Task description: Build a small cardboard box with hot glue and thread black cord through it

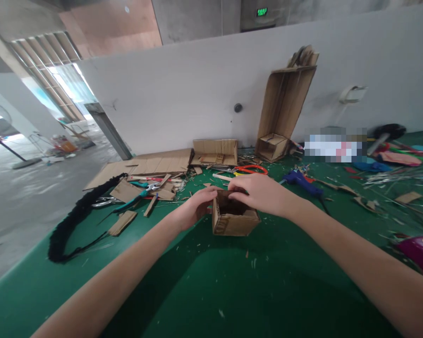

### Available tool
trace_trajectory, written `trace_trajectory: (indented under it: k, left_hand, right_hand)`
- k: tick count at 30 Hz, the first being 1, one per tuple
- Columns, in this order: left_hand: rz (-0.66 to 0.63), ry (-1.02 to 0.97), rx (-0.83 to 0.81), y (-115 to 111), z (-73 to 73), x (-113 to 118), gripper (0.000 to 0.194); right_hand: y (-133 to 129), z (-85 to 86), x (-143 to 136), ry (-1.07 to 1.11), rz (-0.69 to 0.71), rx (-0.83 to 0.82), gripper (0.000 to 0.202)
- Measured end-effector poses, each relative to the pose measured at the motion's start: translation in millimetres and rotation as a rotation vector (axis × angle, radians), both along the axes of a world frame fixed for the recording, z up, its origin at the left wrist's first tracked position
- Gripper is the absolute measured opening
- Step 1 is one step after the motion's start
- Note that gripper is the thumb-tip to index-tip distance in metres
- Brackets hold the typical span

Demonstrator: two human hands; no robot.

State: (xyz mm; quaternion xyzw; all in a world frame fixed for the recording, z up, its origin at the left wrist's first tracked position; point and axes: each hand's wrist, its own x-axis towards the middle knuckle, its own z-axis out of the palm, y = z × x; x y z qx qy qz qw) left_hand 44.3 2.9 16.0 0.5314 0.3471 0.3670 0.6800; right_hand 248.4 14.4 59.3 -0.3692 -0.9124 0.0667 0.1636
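Observation:
A small open-topped cardboard box stands on the green table in front of me. My left hand holds the box by its left side, fingertips at the upper left edge. My right hand reaches over the far right side, its fingers bent at the rim and partly inside the opening. A thin white stick lies beside the right fingertips; whether they touch it I cannot tell. Behind the hands are orange-handled scissors.
Cardboard pieces, pliers and a black fuzzy strip lie left. A tall cardboard structure leans on the white wall. A blue glue gun, wires and a purple object are on the right.

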Motion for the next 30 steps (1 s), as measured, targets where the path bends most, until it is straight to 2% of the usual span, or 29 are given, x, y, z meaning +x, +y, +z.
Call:
trace_trajectory:
  k: [3,7,13,18,24,27,30]
  left_hand:
    - [-0.029,0.004,-0.042,6,-4.1,-4,0.036]
    - [0.024,0.004,-0.063,9,-2.9,-6,0.041]
    - [0.060,-0.069,-0.018,8,2.0,-7,0.043]
    - [0.047,-0.072,0.043,7,1.0,-7,0.047]
    - [0.103,0.142,0.226,12,2.2,-15,0.052]
    - [0.188,0.324,0.326,12,11.9,-19,0.063]
    - [0.305,0.600,0.484,1,24.8,-15,0.067]
  right_hand:
    - [1,-3.0,-1,0.030,0.045,-0.050,0.014]
    - [0,-3.7,-1,0.091,0.060,-0.100,0.012]
    - [0,-5.8,-2,0.187,0.036,-0.198,0.012]
    - [1,-15.6,-7,0.312,-0.008,-0.273,0.010]
    - [3,-29.6,-9,0.515,-0.142,-0.426,0.009]
    - [0,-35.3,-11,0.680,-0.295,-0.630,0.010]
    - [-10,-43.1,-15,0.935,-0.453,-0.863,0.010]
